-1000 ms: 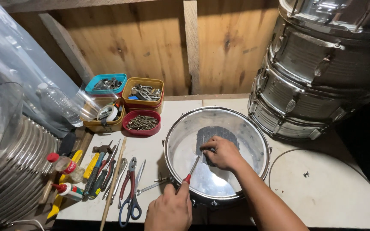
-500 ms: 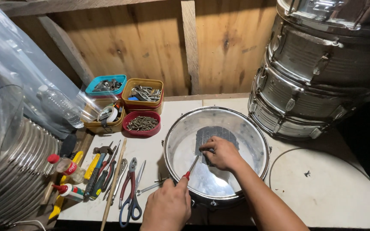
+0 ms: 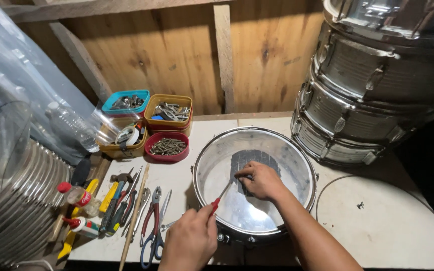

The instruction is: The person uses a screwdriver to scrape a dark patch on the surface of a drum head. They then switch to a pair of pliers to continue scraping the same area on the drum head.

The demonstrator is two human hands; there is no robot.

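The round chrome drum shell (image 3: 255,186) lay open side up on the white desk (image 3: 388,226), near its front edge. Inside the shell, a dark grey rectangular patch (image 3: 254,163) sat on the drum's inner floor, toward the far side. The right hand (image 3: 263,180) rested inside the drum, palm down on the patch's near edge, fingers bent and pressing it; they weren't wrapped round anything. The left hand (image 3: 189,243) was at the drum's front-left rim, fingers closed round the red handle of a thin metal-shafted screwdriver (image 3: 221,196), whose tip pointed into the drum, just beside the right hand.

Left of the drum: red-handled pliers (image 3: 152,221), blue-handled scissors (image 3: 157,236), a hammer (image 3: 116,193) & assorted other hand tools in a row. Behind-left of the drum: 1 red tray of screws (image 3: 167,147), 1 orange tray of bolts (image 3: 169,111), 1 teal tray (image 3: 125,102). Behind-right of the drum stood a stack of chrome drums (image 3: 372,80), approx. 3 shells high. Right of the drum, a flat white round drumhead (image 3: 377,226) lay on the desk.
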